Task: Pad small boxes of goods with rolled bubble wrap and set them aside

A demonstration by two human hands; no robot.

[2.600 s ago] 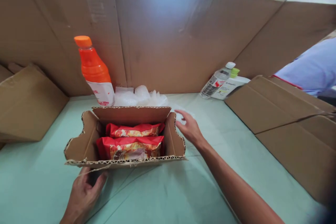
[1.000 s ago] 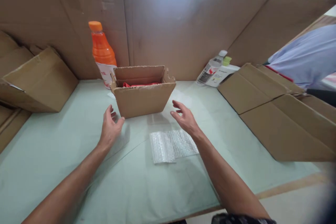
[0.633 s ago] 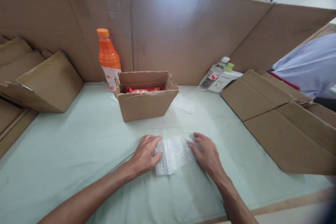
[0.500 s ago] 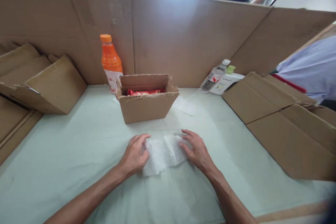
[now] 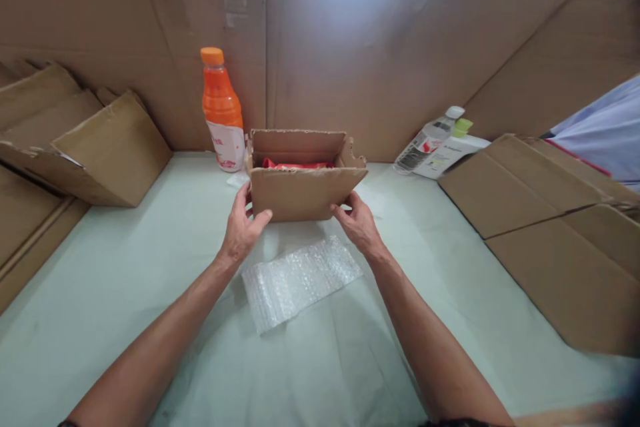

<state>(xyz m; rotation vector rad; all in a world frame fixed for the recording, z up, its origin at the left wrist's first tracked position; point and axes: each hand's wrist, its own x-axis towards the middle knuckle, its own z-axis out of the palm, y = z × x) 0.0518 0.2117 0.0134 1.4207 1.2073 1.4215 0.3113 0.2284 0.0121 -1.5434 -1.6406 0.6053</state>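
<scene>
A small open-topped cardboard box [image 5: 300, 195] stands in front of me, a red packet [image 5: 295, 165] showing inside it. My left hand [image 5: 243, 223] grips its lower left end, thumb on the front face and fingers round the side. At the lower right end, my right hand [image 5: 356, 219] holds it in the same way, its fingertips partly hidden behind the box. Nearer to me, a sheet of bubble wrap [image 5: 303, 283] lies spread on the pale green cloth, touched by neither hand.
An orange drink bottle [image 5: 221, 110] stands behind the box to the left. On the right, a clear bottle [image 5: 425, 140] and a white container [image 5: 450, 157] lean by the cardboard wall [image 5: 360, 47]. Larger cardboard boxes flank both sides [image 5: 115, 153]. Someone's pale sleeve [image 5: 605, 127] shows far right.
Both my hands have left the bubble wrap and reached forward onto the cardboard box. The bubble wrap now lies flatter and wider. The box sits turned slightly, and the view has tilted down.
</scene>
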